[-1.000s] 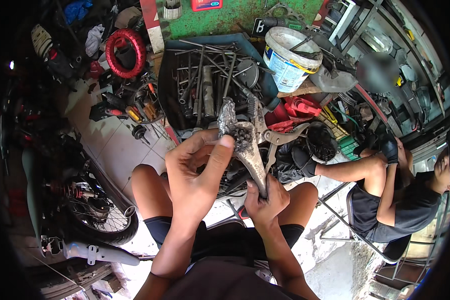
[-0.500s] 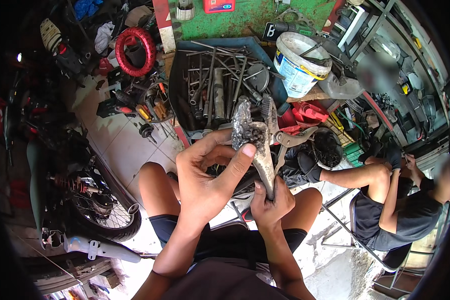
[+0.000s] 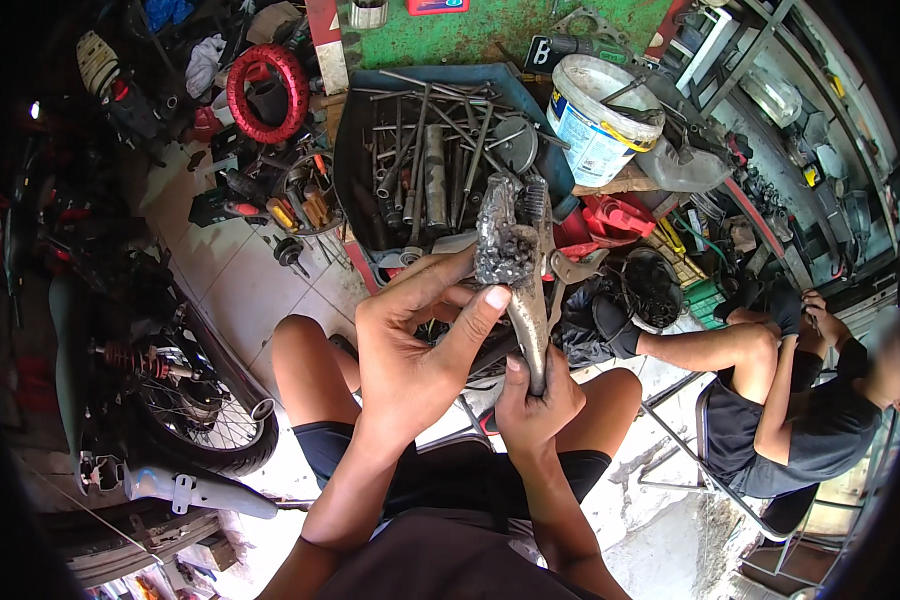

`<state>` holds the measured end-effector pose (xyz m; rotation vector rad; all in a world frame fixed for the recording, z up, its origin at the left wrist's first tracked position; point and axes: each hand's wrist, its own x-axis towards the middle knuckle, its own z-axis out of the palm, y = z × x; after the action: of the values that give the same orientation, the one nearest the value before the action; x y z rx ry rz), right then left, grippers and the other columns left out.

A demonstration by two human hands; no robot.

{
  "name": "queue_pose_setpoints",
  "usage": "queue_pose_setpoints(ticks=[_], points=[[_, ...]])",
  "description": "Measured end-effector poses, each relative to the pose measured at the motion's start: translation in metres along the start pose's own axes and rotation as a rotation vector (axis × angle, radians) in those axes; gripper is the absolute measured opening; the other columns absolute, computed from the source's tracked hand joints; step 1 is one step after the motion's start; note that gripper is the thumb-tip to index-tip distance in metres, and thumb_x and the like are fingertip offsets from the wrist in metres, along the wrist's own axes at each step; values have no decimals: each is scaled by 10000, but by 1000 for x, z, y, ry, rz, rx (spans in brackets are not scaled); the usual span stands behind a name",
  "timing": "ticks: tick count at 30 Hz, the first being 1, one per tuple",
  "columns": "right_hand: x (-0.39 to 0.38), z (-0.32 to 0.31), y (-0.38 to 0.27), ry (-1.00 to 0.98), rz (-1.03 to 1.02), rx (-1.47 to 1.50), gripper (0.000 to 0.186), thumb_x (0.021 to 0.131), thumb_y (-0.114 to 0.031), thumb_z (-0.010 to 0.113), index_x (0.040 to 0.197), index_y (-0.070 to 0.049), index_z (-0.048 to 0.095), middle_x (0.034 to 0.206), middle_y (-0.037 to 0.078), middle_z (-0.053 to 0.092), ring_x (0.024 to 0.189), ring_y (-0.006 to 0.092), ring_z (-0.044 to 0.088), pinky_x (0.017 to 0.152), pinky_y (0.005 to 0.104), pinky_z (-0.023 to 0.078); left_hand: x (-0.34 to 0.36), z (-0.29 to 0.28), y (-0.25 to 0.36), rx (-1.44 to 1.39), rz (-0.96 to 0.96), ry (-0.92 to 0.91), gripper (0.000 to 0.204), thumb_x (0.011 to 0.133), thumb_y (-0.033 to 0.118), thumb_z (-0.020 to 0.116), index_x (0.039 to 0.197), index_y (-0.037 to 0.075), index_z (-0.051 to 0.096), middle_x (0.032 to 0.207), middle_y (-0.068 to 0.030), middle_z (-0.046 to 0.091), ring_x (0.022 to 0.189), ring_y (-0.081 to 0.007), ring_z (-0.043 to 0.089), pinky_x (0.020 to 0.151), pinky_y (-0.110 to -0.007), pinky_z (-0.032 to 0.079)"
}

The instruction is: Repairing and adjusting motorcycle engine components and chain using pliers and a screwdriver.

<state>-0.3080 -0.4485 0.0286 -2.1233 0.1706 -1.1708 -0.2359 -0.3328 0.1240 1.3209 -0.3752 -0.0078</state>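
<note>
Locking pliers stand upright in front of me, jaws pointing away. My right hand is closed round the lower end of their handle, thumb along it. A serrated jaw and the release lever show on the right side. At the jaws is a black, lumpy, greasy-looking piece; whether it is clamped or stuck on, I cannot tell. My left hand pinches its lower end, thumb on the near side, other fingers partly hidden behind.
A dark tray full of long metal tools lies ahead, beside a white bucket. Hand tools and a red ring-shaped part are at left, near a motorcycle wheel. Another person sits at right.
The pliers' head and black piece have turned slightly, with the piece now showing more of its broad side. Both hands keep their hold. The view has shifted slightly.
</note>
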Motion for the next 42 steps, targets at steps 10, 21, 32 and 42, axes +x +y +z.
queue_pose_setpoints(ticks=[10,21,32,42], points=[[-5,1,-6,-41,104,48,344,783,-162,741,997,70,604,672,133,611,500,232,576,485,309,448,-4,0,-5,27,-63,112,298,823,57,717,1090,-60,655,756,-47,682,680,-44,606,639,-189,485],[6,-10,-27,-147,775,740,360,972,-334,503,840,-3,557,494,-56,328,402,54,257,404,242,211,-7,1,4,-57,-54,257,274,898,136,651,1097,-50,622,815,-38,659,668,-90,619,620,-197,468],[22,-27,-2,-357,1319,1513,479,971,-558,321,684,-177,369,412,-79,166,320,92,79,382,275,103,6,-56,-70,376,-237,34,413,983,343,485,1105,-26,624,932,-72,663,860,-126,590,781,-268,442],[19,-28,10,-472,1281,1210,520,975,-546,321,652,-144,383,415,-53,231,315,86,156,349,254,149,-10,-49,-68,601,-466,-154,543,954,444,495,682,-7,629,498,-70,505,512,-137,511,533,-329,396]])
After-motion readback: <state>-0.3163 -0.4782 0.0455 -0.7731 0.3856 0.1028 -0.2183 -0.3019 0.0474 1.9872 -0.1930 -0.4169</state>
